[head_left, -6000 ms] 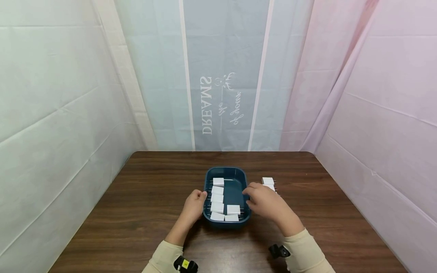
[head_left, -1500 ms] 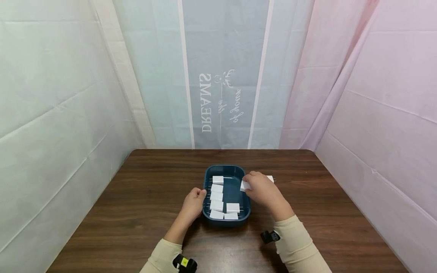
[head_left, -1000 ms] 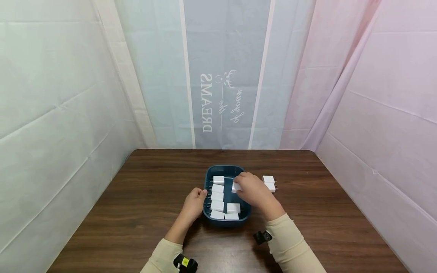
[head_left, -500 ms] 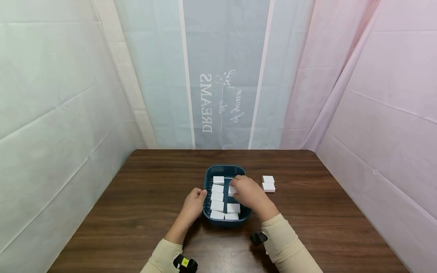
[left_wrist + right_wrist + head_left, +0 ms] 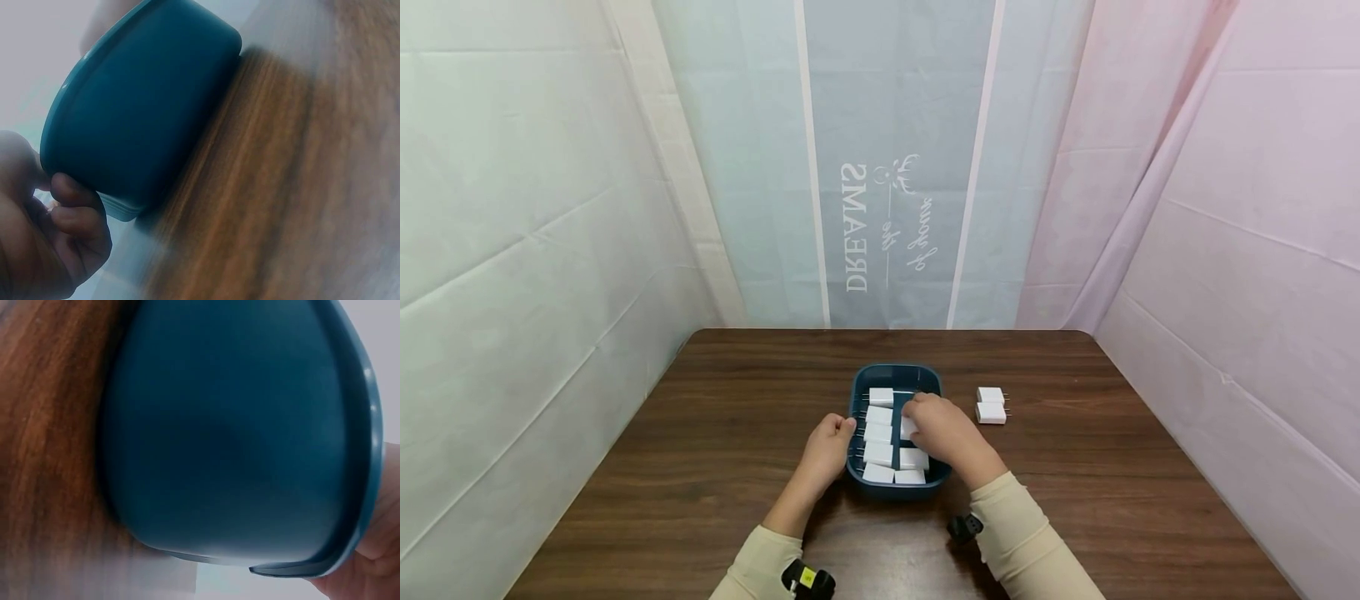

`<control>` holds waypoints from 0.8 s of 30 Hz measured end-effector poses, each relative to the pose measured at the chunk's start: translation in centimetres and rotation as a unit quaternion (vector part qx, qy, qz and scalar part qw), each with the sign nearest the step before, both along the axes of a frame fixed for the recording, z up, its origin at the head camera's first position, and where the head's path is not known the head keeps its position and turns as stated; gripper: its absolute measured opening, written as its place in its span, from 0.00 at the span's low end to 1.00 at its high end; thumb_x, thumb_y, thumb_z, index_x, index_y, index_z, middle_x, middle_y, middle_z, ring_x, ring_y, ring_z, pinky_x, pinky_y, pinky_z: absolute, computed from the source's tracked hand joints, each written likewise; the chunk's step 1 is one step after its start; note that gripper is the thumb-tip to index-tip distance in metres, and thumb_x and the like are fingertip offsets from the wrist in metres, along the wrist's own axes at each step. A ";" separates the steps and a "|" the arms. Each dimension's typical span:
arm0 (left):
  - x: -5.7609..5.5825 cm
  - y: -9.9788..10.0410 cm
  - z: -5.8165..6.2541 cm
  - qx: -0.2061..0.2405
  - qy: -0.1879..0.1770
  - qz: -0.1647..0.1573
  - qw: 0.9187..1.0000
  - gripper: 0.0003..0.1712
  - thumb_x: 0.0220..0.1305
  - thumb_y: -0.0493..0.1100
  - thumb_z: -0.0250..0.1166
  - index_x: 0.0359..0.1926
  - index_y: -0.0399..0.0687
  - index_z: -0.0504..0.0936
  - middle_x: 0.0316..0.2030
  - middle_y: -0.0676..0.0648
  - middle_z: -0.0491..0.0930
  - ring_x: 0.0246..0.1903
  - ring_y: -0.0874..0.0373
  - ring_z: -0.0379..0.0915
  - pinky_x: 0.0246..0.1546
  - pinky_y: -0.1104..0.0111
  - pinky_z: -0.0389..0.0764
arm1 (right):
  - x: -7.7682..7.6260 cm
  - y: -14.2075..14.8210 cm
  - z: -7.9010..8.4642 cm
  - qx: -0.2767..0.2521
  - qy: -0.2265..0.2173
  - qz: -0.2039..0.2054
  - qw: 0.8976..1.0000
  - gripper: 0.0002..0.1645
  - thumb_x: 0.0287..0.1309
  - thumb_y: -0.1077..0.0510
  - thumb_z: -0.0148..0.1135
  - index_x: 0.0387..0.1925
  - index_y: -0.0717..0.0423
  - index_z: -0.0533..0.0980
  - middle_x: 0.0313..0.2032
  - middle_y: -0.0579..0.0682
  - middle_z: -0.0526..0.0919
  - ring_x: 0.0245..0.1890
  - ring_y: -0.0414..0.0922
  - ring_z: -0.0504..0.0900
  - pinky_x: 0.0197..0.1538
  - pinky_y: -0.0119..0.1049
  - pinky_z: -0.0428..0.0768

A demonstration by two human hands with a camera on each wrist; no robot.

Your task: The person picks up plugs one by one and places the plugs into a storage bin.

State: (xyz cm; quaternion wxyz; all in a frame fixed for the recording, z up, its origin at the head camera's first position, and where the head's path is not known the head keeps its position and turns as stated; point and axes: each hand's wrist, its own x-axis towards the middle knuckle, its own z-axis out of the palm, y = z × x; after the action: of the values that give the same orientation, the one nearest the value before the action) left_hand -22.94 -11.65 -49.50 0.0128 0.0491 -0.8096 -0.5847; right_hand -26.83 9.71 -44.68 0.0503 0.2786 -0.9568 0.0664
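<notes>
A dark blue plastic bin [image 5: 897, 493] stands on the table, holding several white plug adapters [image 5: 878, 434] in a left column, prongs pointing left. Two more adapters [image 5: 913, 458] lie at its near right. My left hand [image 5: 826, 450] pinches the bin's left rim; the left wrist view shows its thumb and curled fingers [image 5: 81, 222] at that edge. Inside the bin, my right hand [image 5: 953, 435] holds a white plug adapter [image 5: 907, 428], partly covered by the fingers, just beyond the near right pair. The right wrist view shows mostly the bin's outer wall [image 5: 237, 437], hiding the fingertips.
Two white adapters [image 5: 991, 413] lie side by side on the brown wooden table [image 5: 737, 400], right of the bin, prongs to the right. Pale cloth hangs at the back [image 5: 895, 100] and both sides. Black wrist cameras [image 5: 808, 579] sit on both sleeves.
My right hand has brought an adapter from the table on the right over the rim and down into the bin's right side. My left hand has stayed on the rim.
</notes>
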 end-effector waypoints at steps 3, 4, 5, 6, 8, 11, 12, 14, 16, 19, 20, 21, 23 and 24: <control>0.0 0.0 0.0 -0.002 0.003 -0.001 1.000 0.16 0.81 0.48 0.52 0.43 0.39 0.73 0.26 0.44 0.70 0.16 0.54 0.67 0.16 0.66 0.70 | 0.0 -0.1 -0.1 0.007 -0.007 -0.006 1.000 0.20 0.58 0.58 0.75 0.52 0.55 0.84 0.50 0.51 0.85 0.47 0.45 0.82 0.53 0.42 0.84; 0.0 0.0 0.0 -0.002 0.003 -0.001 1.000 0.16 0.81 0.48 0.52 0.43 0.39 0.73 0.26 0.44 0.70 0.16 0.54 0.67 0.16 0.66 0.70 | 0.1 -0.1 -0.2 0.009 -0.008 -0.007 1.000 0.20 0.58 0.58 0.75 0.52 0.55 0.84 0.50 0.51 0.85 0.47 0.45 0.83 0.53 0.42 0.84; 0.0 0.0 0.0 -0.002 0.003 -0.001 1.000 0.16 0.81 0.48 0.52 0.43 0.39 0.73 0.26 0.44 0.70 0.16 0.54 0.67 0.16 0.66 0.70 | 0.1 -0.1 -0.3 0.009 -0.010 -0.006 1.000 0.20 0.58 0.58 0.75 0.52 0.55 0.84 0.50 0.51 0.85 0.47 0.45 0.83 0.53 0.42 0.85; 0.0 0.0 0.0 -0.002 0.004 -0.001 1.000 0.15 0.81 0.48 0.51 0.43 0.38 0.73 0.26 0.44 0.70 0.16 0.54 0.67 0.16 0.66 0.70 | 0.1 -0.1 -0.3 0.008 -0.011 -0.005 1.000 0.19 0.58 0.58 0.75 0.52 0.55 0.84 0.50 0.51 0.85 0.47 0.45 0.83 0.53 0.42 0.85; 0.0 0.0 0.0 -0.002 0.006 -0.001 1.000 0.15 0.81 0.47 0.51 0.43 0.38 0.73 0.26 0.44 0.70 0.16 0.54 0.67 0.16 0.66 0.70 | 0.1 -0.1 -0.4 0.006 -0.014 -0.004 1.000 0.19 0.58 0.58 0.75 0.52 0.55 0.84 0.49 0.52 0.85 0.46 0.44 0.83 0.52 0.42 0.85; 0.0 0.1 0.1 -0.004 0.006 0.001 1.000 0.15 0.81 0.47 0.51 0.43 0.38 0.73 0.26 0.44 0.70 0.17 0.54 0.67 0.16 0.66 0.70 | 0.0 -0.1 -0.7 0.005 -0.015 0.000 1.000 0.19 0.58 0.58 0.75 0.51 0.56 0.84 0.49 0.52 0.85 0.45 0.44 0.83 0.52 0.42 0.85; 0.0 0.1 0.1 -0.004 0.005 0.001 1.000 0.15 0.81 0.48 0.51 0.43 0.38 0.73 0.26 0.44 0.70 0.17 0.54 0.67 0.16 0.66 0.70 | 0.0 -0.1 -0.8 0.006 -0.015 0.001 1.000 0.19 0.58 0.58 0.75 0.51 0.56 0.84 0.49 0.52 0.85 0.45 0.44 0.83 0.52 0.42 0.85; 0.0 0.1 0.1 -0.002 -0.001 0.002 1.000 0.16 0.81 0.48 0.51 0.43 0.39 0.73 0.26 0.44 0.70 0.17 0.54 0.67 0.16 0.66 0.70 | -0.1 -0.1 -1.0 0.011 -0.013 0.001 1.000 0.19 0.58 0.58 0.75 0.51 0.55 0.84 0.49 0.52 0.85 0.45 0.44 0.83 0.53 0.42 0.85; 0.0 0.2 0.1 -0.002 -0.003 0.001 1.000 0.16 0.81 0.48 0.51 0.44 0.39 0.74 0.26 0.44 0.70 0.17 0.54 0.68 0.17 0.67 0.70 | -0.2 -0.1 -1.2 0.016 -0.011 0.002 1.000 0.19 0.58 0.58 0.75 0.51 0.55 0.84 0.49 0.52 0.85 0.44 0.44 0.83 0.53 0.42 0.85; 0.0 0.2 0.2 0.000 -0.005 0.001 1.000 0.16 0.81 0.48 0.51 0.44 0.39 0.73 0.26 0.44 0.70 0.16 0.54 0.67 0.17 0.67 0.70 | -0.3 -0.1 -1.2 0.022 -0.010 0.004 1.000 0.19 0.58 0.58 0.75 0.52 0.55 0.84 0.48 0.51 0.85 0.44 0.44 0.83 0.53 0.42 0.85; 0.0 0.1 0.2 0.000 -0.001 0.001 1.000 0.16 0.81 0.48 0.51 0.44 0.39 0.73 0.26 0.44 0.70 0.16 0.54 0.67 0.16 0.66 0.70 | -0.3 -0.1 -1.2 0.023 -0.009 0.005 1.000 0.19 0.58 0.58 0.75 0.51 0.55 0.84 0.48 0.51 0.85 0.44 0.44 0.83 0.53 0.41 0.85; 0.0 0.1 0.2 -0.001 0.001 0.000 1.000 0.16 0.81 0.48 0.51 0.44 0.38 0.73 0.26 0.44 0.70 0.16 0.54 0.67 0.16 0.66 0.70 | -0.3 -0.1 -1.2 0.024 -0.009 0.007 1.000 0.19 0.58 0.58 0.75 0.51 0.55 0.84 0.48 0.51 0.85 0.44 0.43 0.83 0.52 0.41 0.85; 0.1 0.0 0.2 -0.001 0.005 0.000 1.000 0.16 0.81 0.48 0.51 0.43 0.38 0.73 0.25 0.44 0.70 0.16 0.54 0.67 0.16 0.66 0.70 | -0.3 -0.1 -1.2 0.025 -0.008 0.010 1.000 0.18 0.58 0.58 0.75 0.51 0.55 0.85 0.47 0.51 0.85 0.44 0.43 0.83 0.52 0.41 0.85; 0.1 0.0 0.2 -0.002 0.006 0.001 1.000 0.16 0.81 0.48 0.51 0.43 0.38 0.73 0.25 0.44 0.70 0.16 0.54 0.67 0.16 0.66 0.70 | -0.3 -0.2 -1.1 0.024 -0.008 0.010 1.000 0.18 0.57 0.59 0.75 0.50 0.54 0.85 0.47 0.51 0.85 0.43 0.43 0.83 0.52 0.41 0.85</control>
State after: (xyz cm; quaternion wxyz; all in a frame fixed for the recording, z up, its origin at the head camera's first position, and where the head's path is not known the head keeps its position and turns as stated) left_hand -22.86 -11.61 -49.33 0.0182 0.0466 -0.8108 -0.5832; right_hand -27.13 9.53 -45.82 0.0351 0.2889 -0.9556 0.0458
